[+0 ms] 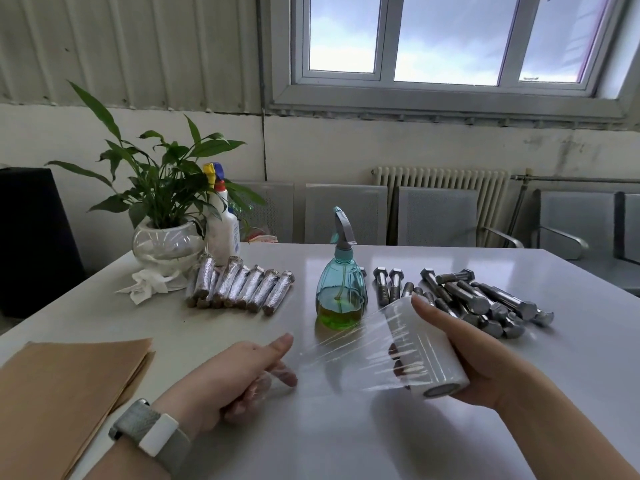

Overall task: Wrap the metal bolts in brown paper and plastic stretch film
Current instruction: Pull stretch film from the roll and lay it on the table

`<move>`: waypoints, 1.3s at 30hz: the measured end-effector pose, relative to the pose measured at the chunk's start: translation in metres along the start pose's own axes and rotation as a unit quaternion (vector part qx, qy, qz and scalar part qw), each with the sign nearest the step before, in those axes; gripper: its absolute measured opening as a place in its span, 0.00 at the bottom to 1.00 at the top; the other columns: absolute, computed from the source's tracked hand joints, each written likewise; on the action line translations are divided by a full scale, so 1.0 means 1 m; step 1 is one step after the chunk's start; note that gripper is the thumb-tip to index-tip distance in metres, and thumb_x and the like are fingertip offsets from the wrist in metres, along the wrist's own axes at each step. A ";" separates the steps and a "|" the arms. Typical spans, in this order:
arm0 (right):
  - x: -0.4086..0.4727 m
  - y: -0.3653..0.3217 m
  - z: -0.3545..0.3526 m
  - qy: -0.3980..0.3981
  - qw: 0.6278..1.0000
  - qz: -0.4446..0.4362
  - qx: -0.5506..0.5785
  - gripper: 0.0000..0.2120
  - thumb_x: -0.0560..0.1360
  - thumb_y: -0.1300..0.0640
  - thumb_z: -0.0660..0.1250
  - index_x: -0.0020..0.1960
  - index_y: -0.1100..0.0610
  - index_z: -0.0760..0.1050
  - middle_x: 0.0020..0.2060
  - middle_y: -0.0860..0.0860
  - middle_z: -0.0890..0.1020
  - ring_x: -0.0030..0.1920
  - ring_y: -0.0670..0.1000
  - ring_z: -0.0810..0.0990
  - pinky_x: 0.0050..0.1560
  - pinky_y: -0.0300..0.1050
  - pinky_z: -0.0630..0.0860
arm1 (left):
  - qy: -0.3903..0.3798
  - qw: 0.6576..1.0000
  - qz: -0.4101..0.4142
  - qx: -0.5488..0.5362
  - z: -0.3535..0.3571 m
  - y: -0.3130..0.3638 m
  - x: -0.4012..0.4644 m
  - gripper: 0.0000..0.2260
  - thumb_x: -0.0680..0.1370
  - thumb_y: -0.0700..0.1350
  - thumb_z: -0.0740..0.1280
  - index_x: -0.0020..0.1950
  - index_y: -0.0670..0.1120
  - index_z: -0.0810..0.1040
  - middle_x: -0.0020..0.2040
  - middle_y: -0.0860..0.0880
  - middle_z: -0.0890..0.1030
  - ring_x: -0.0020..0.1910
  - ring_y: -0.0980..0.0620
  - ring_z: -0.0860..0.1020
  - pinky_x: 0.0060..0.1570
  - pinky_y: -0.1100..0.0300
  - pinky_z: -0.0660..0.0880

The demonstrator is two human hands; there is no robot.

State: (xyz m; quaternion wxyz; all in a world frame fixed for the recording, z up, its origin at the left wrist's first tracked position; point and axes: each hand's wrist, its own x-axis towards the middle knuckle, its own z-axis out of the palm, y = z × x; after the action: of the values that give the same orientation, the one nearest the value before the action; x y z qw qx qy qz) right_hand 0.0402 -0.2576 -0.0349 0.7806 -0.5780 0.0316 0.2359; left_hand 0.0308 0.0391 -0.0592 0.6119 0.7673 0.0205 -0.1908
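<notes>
My right hand (485, 362) grips a white roll of stretch film (424, 351) above the table. A clear sheet of film (332, 355) stretches from the roll to my left hand (242, 372), which pinches its end; film covers those fingers. Any bolt under that hand is hidden. A pile of bare metal bolts (485, 303) lies at the right behind the roll. Several wrapped bolts (239, 287) lie in a row at the back left. Brown paper sheets (65, 386) are stacked at the front left.
A teal spray bottle (341, 289) with green liquid stands mid-table. A potted plant (166, 237), a white spray bottle (223, 223) and crumpled tissue (145, 289) sit at the back left. Grey chairs (346, 213) line the far side of the white table (346, 438).
</notes>
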 end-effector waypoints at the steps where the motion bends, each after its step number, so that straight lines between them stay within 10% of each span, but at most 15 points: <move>1: -0.001 -0.001 -0.001 -0.007 1.000 -0.005 -0.005 0.32 0.62 0.41 0.78 0.54 0.65 0.80 0.41 0.63 0.82 0.39 0.61 0.83 0.38 0.53 0.82 | -0.022 1.000 -0.008 -0.002 0.000 0.000 -0.001 0.30 0.70 0.65 0.63 0.45 0.37 0.83 0.19 0.50 0.60 0.15 0.54 0.57 0.20 0.70 0.53; 10: 0.000 -0.004 -0.006 -0.040 0.998 -0.027 -0.032 0.34 0.50 0.43 0.84 0.48 0.63 0.84 0.43 0.64 0.82 0.40 0.63 0.82 0.40 0.54 0.81 | -0.068 0.998 0.002 -0.016 0.001 0.000 -0.004 0.15 0.73 0.55 0.67 0.41 0.43 0.74 0.22 0.49 0.62 0.16 0.55 0.57 0.18 0.72 0.52; 15: 0.000 -0.006 -0.012 -0.024 0.998 -0.032 -0.055 0.40 0.49 0.46 0.85 0.56 0.62 0.80 0.46 0.64 0.82 0.44 0.63 0.83 0.44 0.58 0.81 | 0.026 0.992 0.065 -0.103 0.002 0.000 0.002 0.12 0.81 0.49 0.60 0.43 0.41 0.69 0.19 0.49 0.61 0.14 0.56 0.56 0.19 0.75 0.54; 24: 0.005 0.000 -0.014 0.030 0.992 -0.053 -0.112 0.42 0.51 0.48 0.83 0.60 0.62 0.75 0.41 0.60 0.82 0.42 0.60 0.83 0.40 0.56 0.82 | 0.270 0.941 0.176 0.106 -0.017 -0.015 0.025 0.15 0.82 0.52 0.56 0.43 0.44 0.73 0.17 0.51 0.65 0.14 0.51 0.64 0.17 0.65 0.59; 32: 0.010 0.000 -0.025 0.026 0.996 -0.027 -0.075 0.33 0.52 0.46 0.84 0.53 0.60 0.83 0.47 0.61 0.84 0.42 0.60 0.84 0.42 0.55 0.82 | 0.101 0.968 0.130 -0.186 -0.030 -0.006 0.018 0.12 0.82 0.48 0.58 0.45 0.41 0.69 0.18 0.49 0.62 0.14 0.55 0.57 0.19 0.74 0.57; 39: 0.006 -0.002 -0.037 0.001 1.000 -0.018 -0.005 0.36 0.43 0.54 0.86 0.49 0.64 0.82 0.38 0.61 0.81 0.35 0.58 0.83 0.34 0.51 0.80 | 0.138 0.971 0.133 -0.142 -0.045 -0.008 0.020 0.13 0.82 0.48 0.56 0.45 0.40 0.68 0.17 0.49 0.62 0.13 0.55 0.56 0.18 0.73 0.56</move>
State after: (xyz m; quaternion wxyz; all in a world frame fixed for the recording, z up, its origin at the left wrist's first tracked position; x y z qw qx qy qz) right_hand 0.0548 -0.2894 -0.0471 0.7817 -0.5827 0.0214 0.2214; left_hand 0.0597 0.0800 -0.0649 0.7255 0.6875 0.0293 0.0047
